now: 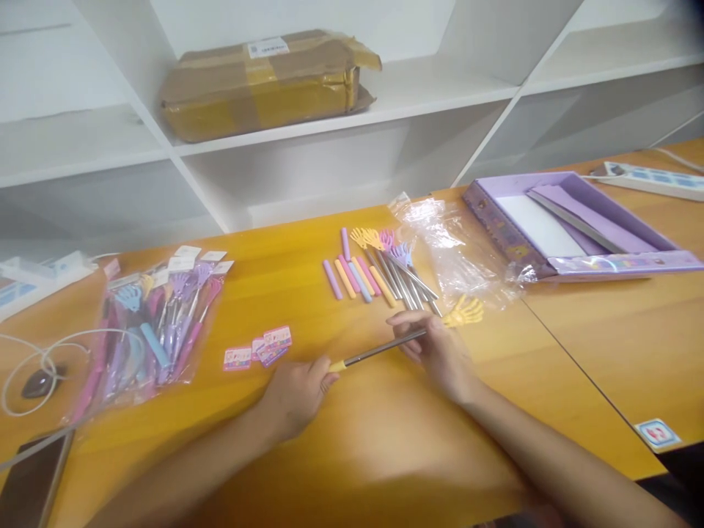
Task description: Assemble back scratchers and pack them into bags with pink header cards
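White shelf [473, 88] at far side, orange-brown table [357, 455] in front of it. Brown carton [220, 95], taped, on the shelf, far left of centre. Purple box [500, 229] open on the table, far right, flat pieces inside. Packed bags [179, 323] at left: clear, full of coloured scratchers. Crumpled clear bag [456, 246] just left of the box.

Both hands loaded, neither spread. Left hand [294, 400]: thumb and fingers closed on the yellow grip [337, 366], most of it hidden in the fist. Right hand [443, 359]: fingers curled round the far end of the metal rod [385, 347]. Rod spans between the hands above the near-centre of the table, tilted up to the right. Yellow claw [466, 312] shows just past the right fingers, in line with the rod; the joint is covered, can't tell how it's seated.

Beyond the hands: loose rods [404, 282] with claws, fanned; loose sleeves [360, 279] just left of them. Small cards [276, 337] left of centre, some overlapping.

Handling, my read: keep rod and grip coaxial, hold close to the joint, load along the axis only. Small twist if it binds. Take force on metal, not on the claw's thin fingers; those look bendable. Side load could skew the fit.
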`<control>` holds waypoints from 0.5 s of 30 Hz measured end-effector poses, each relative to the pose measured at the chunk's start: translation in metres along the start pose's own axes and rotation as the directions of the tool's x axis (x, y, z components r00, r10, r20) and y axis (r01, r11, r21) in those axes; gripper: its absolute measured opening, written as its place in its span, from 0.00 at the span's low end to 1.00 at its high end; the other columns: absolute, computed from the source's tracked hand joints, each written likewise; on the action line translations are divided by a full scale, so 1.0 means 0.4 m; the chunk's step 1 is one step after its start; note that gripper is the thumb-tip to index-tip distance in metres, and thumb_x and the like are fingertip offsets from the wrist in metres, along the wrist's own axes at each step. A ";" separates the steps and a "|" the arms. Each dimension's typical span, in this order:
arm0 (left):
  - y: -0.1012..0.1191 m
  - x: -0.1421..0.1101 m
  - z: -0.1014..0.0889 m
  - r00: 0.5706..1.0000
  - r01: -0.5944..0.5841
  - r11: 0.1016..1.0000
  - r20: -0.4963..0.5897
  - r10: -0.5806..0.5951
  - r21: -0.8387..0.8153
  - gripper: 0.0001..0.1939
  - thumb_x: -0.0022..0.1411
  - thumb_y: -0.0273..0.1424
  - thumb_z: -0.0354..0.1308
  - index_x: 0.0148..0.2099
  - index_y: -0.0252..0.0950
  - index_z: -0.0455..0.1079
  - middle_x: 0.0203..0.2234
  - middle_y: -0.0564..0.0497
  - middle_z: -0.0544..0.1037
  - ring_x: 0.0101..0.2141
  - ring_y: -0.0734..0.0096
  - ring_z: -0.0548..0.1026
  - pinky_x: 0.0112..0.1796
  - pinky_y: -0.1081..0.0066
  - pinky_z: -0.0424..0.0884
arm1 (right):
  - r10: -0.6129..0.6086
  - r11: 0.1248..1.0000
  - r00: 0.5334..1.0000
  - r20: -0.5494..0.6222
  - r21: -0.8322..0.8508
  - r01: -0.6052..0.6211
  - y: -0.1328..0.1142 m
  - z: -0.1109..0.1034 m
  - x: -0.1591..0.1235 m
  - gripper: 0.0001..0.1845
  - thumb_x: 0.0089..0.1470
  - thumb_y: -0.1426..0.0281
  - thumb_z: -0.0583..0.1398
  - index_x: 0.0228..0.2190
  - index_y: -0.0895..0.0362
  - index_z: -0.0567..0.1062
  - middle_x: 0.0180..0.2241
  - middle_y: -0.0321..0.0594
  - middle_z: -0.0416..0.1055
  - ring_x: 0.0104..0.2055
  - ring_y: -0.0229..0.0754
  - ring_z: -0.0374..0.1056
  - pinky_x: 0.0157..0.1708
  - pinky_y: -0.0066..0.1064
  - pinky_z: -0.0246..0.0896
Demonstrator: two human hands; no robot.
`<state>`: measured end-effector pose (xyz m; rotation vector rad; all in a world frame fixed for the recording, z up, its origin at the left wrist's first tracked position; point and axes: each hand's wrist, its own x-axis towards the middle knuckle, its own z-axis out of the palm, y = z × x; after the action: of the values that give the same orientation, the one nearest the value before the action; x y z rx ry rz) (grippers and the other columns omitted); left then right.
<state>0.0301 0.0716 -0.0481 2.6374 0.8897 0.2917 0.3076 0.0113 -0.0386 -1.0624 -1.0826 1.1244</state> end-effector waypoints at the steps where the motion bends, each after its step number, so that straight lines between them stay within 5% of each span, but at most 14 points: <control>1: 0.001 0.000 0.002 1.000 -0.017 1.000 -0.005 0.017 0.017 0.21 0.83 0.40 0.38 0.37 0.40 0.61 0.20 0.55 0.72 0.18 0.68 0.66 0.24 0.67 0.47 | 0.022 0.997 0.999 0.046 -0.070 -0.019 0.000 0.009 -0.007 0.32 0.75 0.47 0.47 0.51 0.55 0.80 0.24 0.34 0.58 0.25 0.39 0.56 0.28 0.33 0.52; 6: 0.002 0.001 0.011 0.990 -0.139 0.990 -0.033 0.140 0.033 0.21 0.84 0.40 0.37 0.41 0.39 0.65 0.25 0.53 0.78 0.22 0.67 0.74 0.25 0.68 0.55 | 0.228 0.966 0.888 0.399 -0.205 -0.156 0.001 0.076 -0.033 0.33 0.77 0.49 0.44 0.63 0.56 0.74 0.27 0.34 0.60 0.30 0.41 0.60 0.38 0.35 0.60; 12: 0.011 0.008 0.011 0.980 -0.158 0.986 -0.111 0.162 0.046 0.22 0.84 0.39 0.38 0.37 0.39 0.62 0.21 0.55 0.74 0.20 0.69 0.71 0.23 0.68 0.56 | 0.249 0.894 0.909 0.334 -0.439 -0.084 -0.005 0.109 -0.026 0.30 0.72 0.44 0.52 0.43 0.55 0.80 0.31 0.39 0.69 0.35 0.43 0.65 0.43 0.37 0.65; 15: 0.016 0.007 0.012 0.970 -0.197 0.978 -0.131 0.205 0.072 0.22 0.84 0.39 0.38 0.36 0.40 0.61 0.22 0.54 0.74 0.20 0.69 0.72 0.23 0.68 0.58 | 0.343 0.841 0.896 0.282 -0.517 -0.159 -0.013 0.119 -0.035 0.31 0.71 0.44 0.52 0.32 0.52 0.81 0.28 0.39 0.71 0.35 0.46 0.68 0.41 0.36 0.67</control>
<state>0.0374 0.0675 -0.0500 2.7941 0.6797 0.5116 0.2599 0.0011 -0.0275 -1.4619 -1.6142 1.3381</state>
